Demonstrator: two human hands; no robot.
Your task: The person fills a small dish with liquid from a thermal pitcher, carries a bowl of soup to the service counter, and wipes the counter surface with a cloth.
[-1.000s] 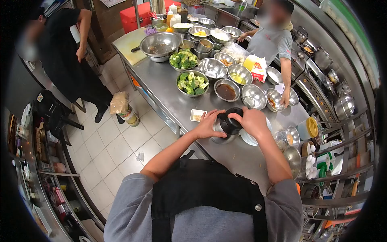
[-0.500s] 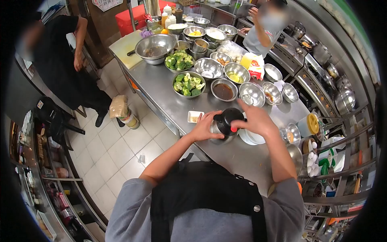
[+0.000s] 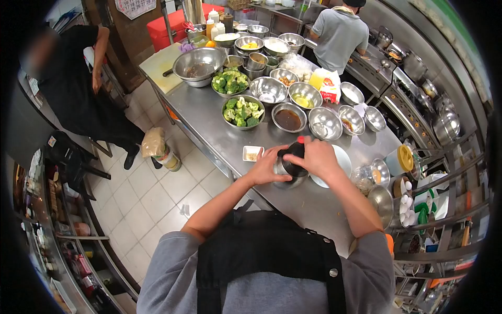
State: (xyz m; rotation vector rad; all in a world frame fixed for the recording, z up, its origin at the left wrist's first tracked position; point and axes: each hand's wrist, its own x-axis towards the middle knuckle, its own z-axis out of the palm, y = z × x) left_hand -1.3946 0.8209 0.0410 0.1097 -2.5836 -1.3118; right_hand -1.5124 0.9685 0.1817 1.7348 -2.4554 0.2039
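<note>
My left hand wraps around the side of a squat jar with a shiny body and a black top. A red tip sticks out at the far side of that top. Over the top, my right hand is closed on it, its thumb across the black part. Just left of the jar stands a small white square dish with a little pale, grainy stuff in it. Partly behind my right hand lies a white round plate.
Bowls of broccoli, brown sauce and other ingredients crowd the steel table. A large mixing bowl and cutting board are at far left. Eggs sit right. One person faces the stove; another stands left.
My right hand has turned the jar's black top, and the red tip has gone from the near right side to the far side. The person by the stove has turned away.
</note>
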